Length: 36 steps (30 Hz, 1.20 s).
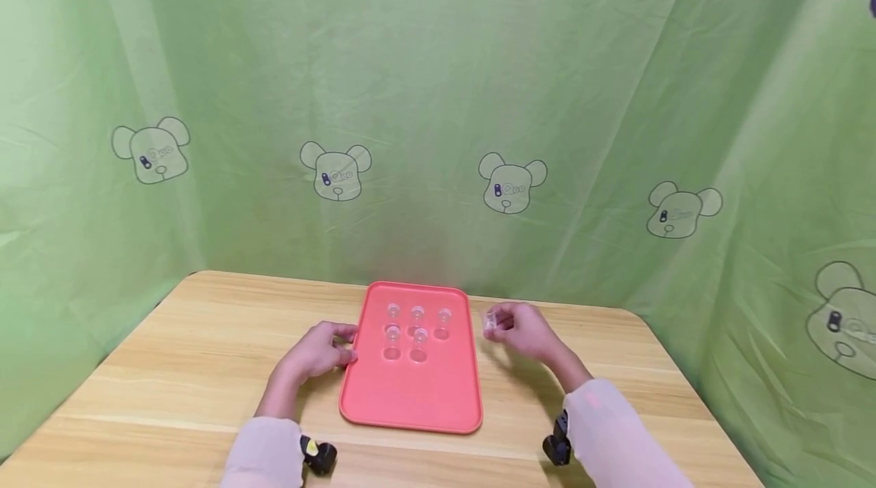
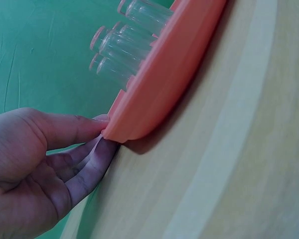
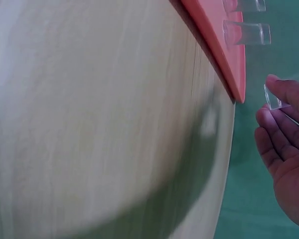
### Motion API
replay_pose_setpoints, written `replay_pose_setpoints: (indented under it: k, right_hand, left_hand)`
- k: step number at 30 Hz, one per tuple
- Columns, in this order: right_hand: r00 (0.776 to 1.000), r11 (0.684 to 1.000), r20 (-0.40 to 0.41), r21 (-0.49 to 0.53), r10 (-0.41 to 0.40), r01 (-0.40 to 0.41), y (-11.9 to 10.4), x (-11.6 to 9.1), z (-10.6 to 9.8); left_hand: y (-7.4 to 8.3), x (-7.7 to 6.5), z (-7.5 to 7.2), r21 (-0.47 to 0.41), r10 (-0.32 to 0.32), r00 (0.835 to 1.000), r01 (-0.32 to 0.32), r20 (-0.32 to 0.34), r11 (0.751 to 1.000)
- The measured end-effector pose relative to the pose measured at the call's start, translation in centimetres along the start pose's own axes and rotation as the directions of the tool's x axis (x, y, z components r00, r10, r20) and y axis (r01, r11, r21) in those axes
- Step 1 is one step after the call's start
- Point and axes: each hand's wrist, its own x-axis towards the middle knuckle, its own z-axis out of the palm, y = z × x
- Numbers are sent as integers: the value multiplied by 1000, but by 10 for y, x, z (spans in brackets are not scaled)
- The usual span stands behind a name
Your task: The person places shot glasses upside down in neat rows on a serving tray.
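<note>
My left hand (image 1: 316, 351) grips the left rim of a red tray (image 1: 411, 400). In the left wrist view its thumb lies over the rim, fingers beneath. Several small clear bottles (image 1: 419, 347) with flared mouths stand upright in the tray's far half, in two rows. Just off the tray's right side, my right hand (image 1: 527, 332) pinches another clear bottle (image 1: 490, 323) between thumb and fingers, above the table. The right wrist view shows part of this held bottle (image 3: 274, 98); the rest is hidden by the thumb.
The tray lies on a light wooden table (image 1: 171, 381). A green curtain (image 1: 424, 237) with bear-head prints hangs behind the table and along its sides. Black wrist cameras (image 1: 318, 456) sit by both sleeves.
</note>
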Motion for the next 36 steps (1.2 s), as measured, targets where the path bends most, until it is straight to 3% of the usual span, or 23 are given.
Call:
replay_pose_setpoints:
  k: [17,36]
  right_hand:
    - [983,980,81,-103,-163,171,-17,-3,3]
    - [968,964,99,-117,-230,241,-31,-2,16]
  left_hand:
    - [1,1,2,4,-5,1000,5,-6,1000]
    - [-1,2,2,2,0,1000,0,-6,1000]
